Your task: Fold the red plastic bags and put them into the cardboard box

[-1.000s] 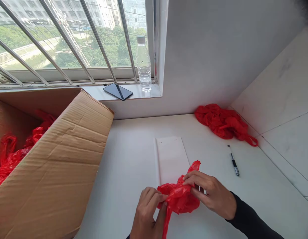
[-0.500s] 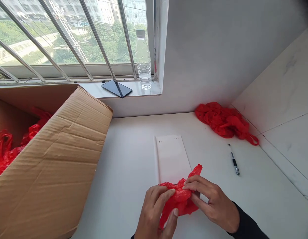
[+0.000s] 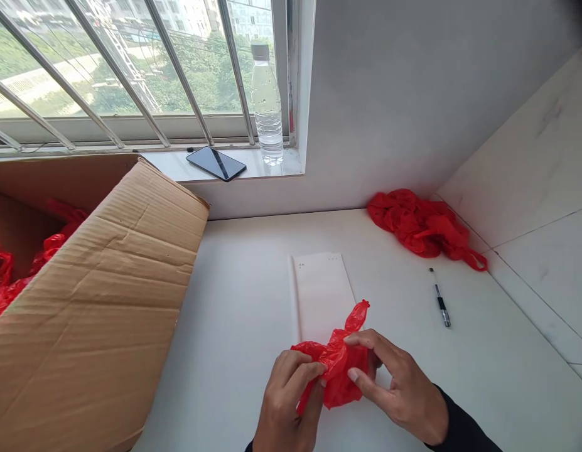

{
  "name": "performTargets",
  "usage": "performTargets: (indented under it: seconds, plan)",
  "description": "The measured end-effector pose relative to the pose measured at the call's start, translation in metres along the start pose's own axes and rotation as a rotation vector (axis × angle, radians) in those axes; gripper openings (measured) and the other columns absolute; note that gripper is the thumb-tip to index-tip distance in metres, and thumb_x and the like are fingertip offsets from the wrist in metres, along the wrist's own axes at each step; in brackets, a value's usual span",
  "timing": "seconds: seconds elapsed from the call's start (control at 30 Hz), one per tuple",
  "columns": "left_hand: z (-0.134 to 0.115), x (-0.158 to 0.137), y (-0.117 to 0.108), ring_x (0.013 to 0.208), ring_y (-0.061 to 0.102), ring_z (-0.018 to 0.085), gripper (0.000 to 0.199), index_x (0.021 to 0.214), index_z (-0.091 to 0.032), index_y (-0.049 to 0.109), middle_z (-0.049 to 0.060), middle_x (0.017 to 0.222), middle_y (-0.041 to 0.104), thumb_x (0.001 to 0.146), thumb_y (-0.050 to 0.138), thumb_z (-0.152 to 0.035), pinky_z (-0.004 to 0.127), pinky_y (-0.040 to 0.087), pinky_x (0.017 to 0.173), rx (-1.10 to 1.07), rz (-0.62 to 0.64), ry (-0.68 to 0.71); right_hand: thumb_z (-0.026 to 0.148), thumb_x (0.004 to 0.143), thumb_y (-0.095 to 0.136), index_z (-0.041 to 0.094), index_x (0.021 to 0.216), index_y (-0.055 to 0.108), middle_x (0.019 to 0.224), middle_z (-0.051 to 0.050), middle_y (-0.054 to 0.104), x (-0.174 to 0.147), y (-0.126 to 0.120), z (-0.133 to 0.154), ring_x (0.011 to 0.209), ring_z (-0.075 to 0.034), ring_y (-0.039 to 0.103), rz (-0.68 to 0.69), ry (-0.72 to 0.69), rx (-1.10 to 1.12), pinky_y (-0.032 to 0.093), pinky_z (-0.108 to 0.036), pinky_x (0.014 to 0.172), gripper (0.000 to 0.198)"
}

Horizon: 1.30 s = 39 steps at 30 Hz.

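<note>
Where the near edge of the white pad [image 3: 321,289] lies, a crumpled red plastic bag [image 3: 340,380] is found just above the worktop [image 3: 243,295], between the person's two hands, covering the pad's lower part. The left hand [image 3: 288,402] pinches the bag's near left side between thumb and fingers. The right hand [image 3: 398,389] is spread at the opposite side: thumb and forefinger stand apart, their tips at the bag's surface. Its remaining fingers are partly hidden, so their contact behind the bag cannot be confirmed. A twisted end of the bag points up and away, toward the right. Small dark marks show near the pad's two far corners.

To the right of the pad, well apart from it, a pen [image 3: 441,304] with a black grip lies on the worktop. Beyond the pen, a red cloth-like bundle [image 3: 420,223] rests in the far right corner, against the wall.

At left stands an open cardboard box [image 3: 102,301], with red plastic bags [image 3: 12,289] inside. On the windowsill [image 3: 171,166], a phone [image 3: 216,164] lies flat near an upright clear bottle [image 3: 269,129], which is partly filled and capped.
</note>
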<state>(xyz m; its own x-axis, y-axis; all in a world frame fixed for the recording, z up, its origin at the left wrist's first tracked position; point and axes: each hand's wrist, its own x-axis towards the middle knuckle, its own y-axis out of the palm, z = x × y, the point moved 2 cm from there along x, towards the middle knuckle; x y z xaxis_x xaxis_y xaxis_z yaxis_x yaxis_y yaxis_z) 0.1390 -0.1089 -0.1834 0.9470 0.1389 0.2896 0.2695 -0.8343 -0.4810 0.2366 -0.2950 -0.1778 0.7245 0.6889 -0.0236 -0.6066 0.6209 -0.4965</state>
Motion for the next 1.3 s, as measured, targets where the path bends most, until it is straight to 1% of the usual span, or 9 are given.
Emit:
performTargets:
  seconds: [0.07, 0.2, 0.77, 0.93, 1.03, 1.1, 1.17, 1.2, 1.3]
  plan:
    - [0.000, 0.000, 0.001, 0.086, 0.060, 0.019, 0.022, 0.106, -0.022, 0.061, 0.006, 0.093, 0.061, 0.092, 0.054, -0.006, 0.032, 0.054, 0.074, -0.007, 0.007, 0.005, 0.026, 0.095, 0.053, 0.036, 0.123, 0.047, 0.107, 0.003, 0.062, -0.001, 0.006, 0.000, 0.073, -0.015, 0.058, -0.010, 0.022, -0.006, 0.053, -0.031, 0.070, 0.031]
    - [0.001, -0.001, 0.001, 0.086, 0.059, 0.019, 0.023, 0.107, -0.022, 0.061, 0.006, 0.094, 0.062, 0.091, 0.055, -0.006, 0.032, 0.054, 0.074, -0.015, 0.005, 0.041, 0.021, 0.094, 0.047, 0.034, 0.116, 0.048, 0.096, 0.005, 0.061, -0.001, 0.012, -0.001, 0.069, -0.013, 0.057, -0.040, 0.013, 0.003, 0.051, -0.028, 0.067, 0.026]
    - [0.000, 0.000, 0.006, 0.088, 0.059, 0.019, 0.023, 0.107, -0.024, 0.062, 0.005, 0.094, 0.063, 0.092, 0.055, -0.007, 0.033, 0.053, 0.076, -0.039, 0.017, -0.013, 0.018, 0.096, 0.045, 0.034, 0.114, 0.050, 0.099, 0.006, 0.061, 0.000, 0.010, 0.000, 0.072, -0.012, 0.056, -0.023, -0.010, 0.054, 0.048, -0.025, 0.069, 0.025]
    - [-0.009, 0.001, 0.005, 0.085, 0.059, 0.019, 0.020, 0.101, -0.023, 0.063, 0.004, 0.089, 0.064, 0.090, 0.055, -0.007, 0.035, 0.051, 0.077, -0.023, -0.007, -0.008, 0.018, 0.094, 0.044, 0.031, 0.110, 0.052, 0.095, 0.004, 0.061, -0.001, 0.009, 0.002, 0.070, -0.013, 0.055, -0.021, -0.006, 0.052, 0.047, -0.027, 0.067, 0.022]
    - [-0.011, 0.016, -0.008, 0.082, 0.059, 0.019, 0.015, 0.099, -0.023, 0.062, 0.002, 0.086, 0.065, 0.091, 0.056, -0.012, 0.039, 0.049, 0.083, 0.083, 0.030, 0.018, 0.020, 0.093, 0.044, 0.029, 0.107, 0.054, 0.090, 0.002, 0.060, -0.001, 0.010, 0.003, 0.067, -0.015, 0.053, -0.009, 0.007, 0.063, 0.046, -0.029, 0.063, 0.020]
    - [-0.002, 0.036, -0.019, 0.089, 0.060, 0.020, 0.013, 0.101, -0.023, 0.063, 0.004, 0.093, 0.065, 0.094, 0.053, -0.017, 0.039, 0.050, 0.084, 0.189, -0.027, -0.020, 0.019, 0.091, 0.043, 0.028, 0.106, 0.055, 0.087, 0.002, 0.058, -0.001, 0.013, 0.004, 0.066, -0.016, 0.052, -0.007, 0.005, 0.070, 0.046, -0.030, 0.063, 0.020]
    - [0.018, 0.062, -0.028, 0.104, 0.058, 0.023, 0.020, 0.108, -0.022, 0.065, 0.009, 0.106, 0.062, 0.096, 0.048, -0.019, 0.040, 0.051, 0.088, 0.315, -0.137, -0.092, 0.019, 0.090, 0.043, 0.028, 0.105, 0.055, 0.087, 0.001, 0.058, -0.002, 0.015, 0.005, 0.067, -0.016, 0.052, -0.008, -0.003, 0.069, 0.046, -0.030, 0.063, 0.021]
    - [0.030, 0.076, -0.030, 0.112, 0.055, 0.027, 0.026, 0.114, -0.020, 0.065, 0.012, 0.114, 0.059, 0.096, 0.046, -0.017, 0.044, 0.049, 0.093, 0.361, -0.167, -0.115, 0.019, 0.089, 0.043, 0.027, 0.104, 0.055, 0.087, 0.001, 0.058, -0.002, 0.017, 0.005, 0.067, -0.016, 0.053, -0.010, -0.005, 0.066, 0.045, -0.030, 0.063, 0.022]
    - [0.063, 0.112, -0.025, 0.128, 0.045, 0.035, 0.039, 0.122, -0.020, 0.067, 0.018, 0.130, 0.050, 0.093, 0.043, -0.009, 0.054, 0.043, 0.102, 0.468, -0.134, -0.140, 0.020, 0.087, 0.042, 0.028, 0.103, 0.056, 0.086, 0.001, 0.059, -0.004, 0.020, 0.006, 0.065, -0.017, 0.053, -0.016, 0.009, 0.051, 0.045, -0.031, 0.061, 0.022]
